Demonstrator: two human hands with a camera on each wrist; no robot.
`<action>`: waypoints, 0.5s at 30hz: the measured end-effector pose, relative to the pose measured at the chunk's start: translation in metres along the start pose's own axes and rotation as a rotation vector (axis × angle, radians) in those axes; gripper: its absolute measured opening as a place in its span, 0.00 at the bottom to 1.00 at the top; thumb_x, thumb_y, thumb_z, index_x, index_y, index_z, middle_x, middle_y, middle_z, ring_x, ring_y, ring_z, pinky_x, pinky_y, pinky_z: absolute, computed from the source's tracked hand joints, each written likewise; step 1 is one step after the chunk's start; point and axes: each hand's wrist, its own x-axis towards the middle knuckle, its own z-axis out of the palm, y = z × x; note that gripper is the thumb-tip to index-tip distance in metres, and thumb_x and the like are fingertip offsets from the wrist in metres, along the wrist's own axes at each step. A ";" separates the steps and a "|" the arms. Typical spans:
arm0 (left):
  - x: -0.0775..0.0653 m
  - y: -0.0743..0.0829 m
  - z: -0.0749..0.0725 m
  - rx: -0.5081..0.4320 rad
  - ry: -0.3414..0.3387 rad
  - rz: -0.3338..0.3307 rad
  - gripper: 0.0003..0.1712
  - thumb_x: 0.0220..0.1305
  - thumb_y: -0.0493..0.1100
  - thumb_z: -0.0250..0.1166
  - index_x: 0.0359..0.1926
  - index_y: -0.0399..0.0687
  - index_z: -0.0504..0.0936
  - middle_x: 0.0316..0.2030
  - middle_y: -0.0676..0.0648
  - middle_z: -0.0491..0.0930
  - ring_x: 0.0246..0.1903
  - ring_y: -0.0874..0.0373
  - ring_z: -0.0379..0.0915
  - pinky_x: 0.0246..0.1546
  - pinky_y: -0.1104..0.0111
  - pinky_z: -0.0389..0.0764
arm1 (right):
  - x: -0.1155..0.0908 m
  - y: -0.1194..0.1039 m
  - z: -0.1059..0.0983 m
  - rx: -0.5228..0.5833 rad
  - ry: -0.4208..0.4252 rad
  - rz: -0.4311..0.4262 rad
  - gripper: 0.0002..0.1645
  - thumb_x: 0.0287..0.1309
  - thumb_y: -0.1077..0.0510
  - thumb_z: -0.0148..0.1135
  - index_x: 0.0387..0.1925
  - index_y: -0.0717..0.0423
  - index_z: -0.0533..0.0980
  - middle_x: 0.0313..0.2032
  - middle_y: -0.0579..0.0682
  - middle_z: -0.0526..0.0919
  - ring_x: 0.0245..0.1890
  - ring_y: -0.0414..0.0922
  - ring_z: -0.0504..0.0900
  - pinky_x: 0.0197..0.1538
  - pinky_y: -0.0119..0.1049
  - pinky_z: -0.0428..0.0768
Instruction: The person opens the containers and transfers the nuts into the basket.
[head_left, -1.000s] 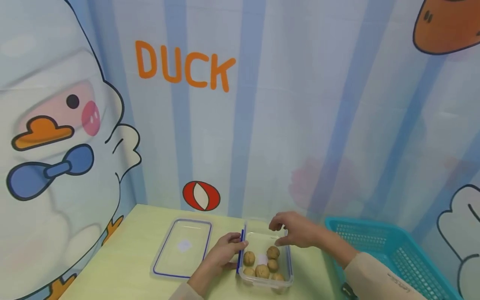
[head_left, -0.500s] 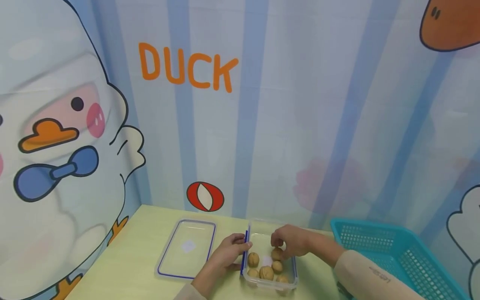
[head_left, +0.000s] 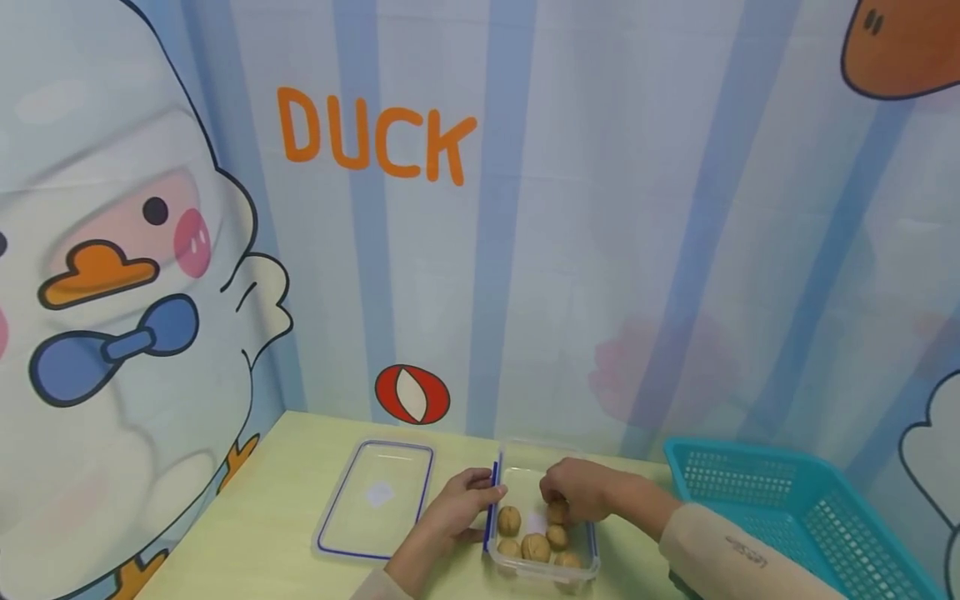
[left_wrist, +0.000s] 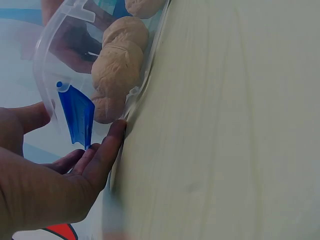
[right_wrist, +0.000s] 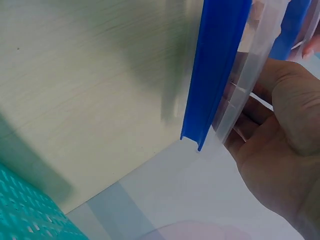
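Note:
A clear plastic food container [head_left: 546,572] stands on the table with several walnuts [head_left: 536,547] in its near half. My left hand [head_left: 454,508] steadies its left side, thumb over the rim and fingers against the outer wall by a hanging blue latch [left_wrist: 77,114]. Reaching inside from the right, my right hand [head_left: 583,487] has its fingers around a walnut [head_left: 558,512] near the right wall. In the right wrist view the right hand [right_wrist: 285,120] dips behind the container's clear wall, so its fingertips are partly hidden.
The container's clear lid [head_left: 375,508] with a blue seal lies flat to the left. A turquoise basket [head_left: 750,448] stands at the right, partly covered by the right sleeve [head_left: 727,550]. Behind the table hangs a striped duck-print curtain [head_left: 570,208].
My right hand has come down from above the container into it, and its fingers have closed around a walnut by the right wall. The left hand keeps its hold on the container.

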 end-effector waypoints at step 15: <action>0.001 -0.001 0.001 -0.010 -0.012 -0.006 0.39 0.74 0.46 0.69 0.75 0.32 0.65 0.69 0.32 0.72 0.65 0.35 0.73 0.47 0.48 0.87 | -0.080 0.004 -0.063 0.338 0.240 -0.087 0.11 0.65 0.57 0.74 0.46 0.50 0.82 0.40 0.41 0.82 0.41 0.39 0.80 0.44 0.37 0.83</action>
